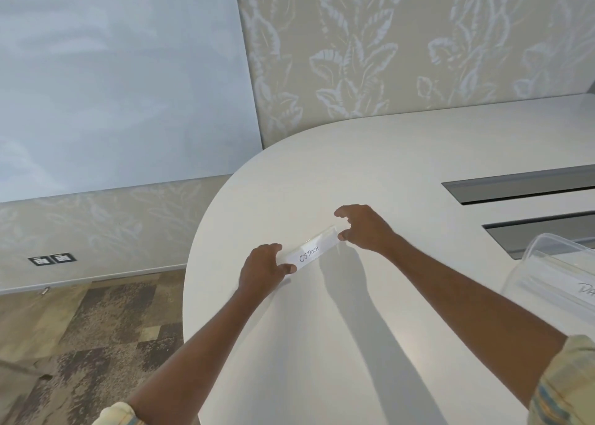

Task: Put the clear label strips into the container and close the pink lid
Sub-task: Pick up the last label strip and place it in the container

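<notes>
A clear label strip point(311, 251) with a white card reading "OSTRICH" lies slanted on the white table point(370, 167). My left hand point(262, 268) pinches its near-left end between thumb and fingers. My right hand point(362, 226) hovers at the strip's far-right end with fingers spread, the thumb touching that end. A clear plastic container point(553, 275) stands at the right edge of view, partly cut off, with another written label lying inside it. No pink lid is in view.
Two grey recessed slots point(528, 186) are set into the table at the right, behind the container. The table's rounded edge drops to patterned carpet point(96, 328) on the left. A patterned wall stands behind the table.
</notes>
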Demonstrator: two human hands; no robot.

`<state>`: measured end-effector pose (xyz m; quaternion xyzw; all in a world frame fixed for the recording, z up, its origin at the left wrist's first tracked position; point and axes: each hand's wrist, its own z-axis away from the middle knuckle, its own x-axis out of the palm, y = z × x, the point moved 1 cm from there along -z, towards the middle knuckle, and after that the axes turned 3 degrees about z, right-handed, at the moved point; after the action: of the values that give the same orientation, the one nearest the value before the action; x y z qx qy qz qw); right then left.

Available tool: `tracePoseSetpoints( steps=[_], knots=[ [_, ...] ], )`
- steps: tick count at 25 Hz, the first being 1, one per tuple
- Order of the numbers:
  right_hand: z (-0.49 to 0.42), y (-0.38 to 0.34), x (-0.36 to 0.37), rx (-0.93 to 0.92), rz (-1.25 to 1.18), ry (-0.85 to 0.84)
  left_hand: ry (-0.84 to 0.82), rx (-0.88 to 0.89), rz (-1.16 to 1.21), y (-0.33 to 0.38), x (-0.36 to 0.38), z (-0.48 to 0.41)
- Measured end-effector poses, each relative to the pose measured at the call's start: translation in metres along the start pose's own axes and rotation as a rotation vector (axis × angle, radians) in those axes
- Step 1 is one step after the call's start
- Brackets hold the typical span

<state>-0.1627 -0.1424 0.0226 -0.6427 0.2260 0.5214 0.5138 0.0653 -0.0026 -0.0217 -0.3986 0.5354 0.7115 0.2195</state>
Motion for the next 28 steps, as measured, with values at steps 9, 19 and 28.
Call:
tracePoseSetpoints(
  steps=[9,19,28],
  knots=[
    [-0.039,0.005,0.022,-0.111,0.305,-0.105,0.024,-0.019,-0.002,-0.024,0.000,-0.005],
    [-0.049,0.001,0.024,-0.131,0.315,-0.069,0.145,-0.040,-0.030,-0.023,-0.002,-0.001],
    [-0.022,0.006,0.004,-0.145,0.296,-0.050,0.172,0.003,-0.089,-0.008,-0.010,0.001]
  ],
)
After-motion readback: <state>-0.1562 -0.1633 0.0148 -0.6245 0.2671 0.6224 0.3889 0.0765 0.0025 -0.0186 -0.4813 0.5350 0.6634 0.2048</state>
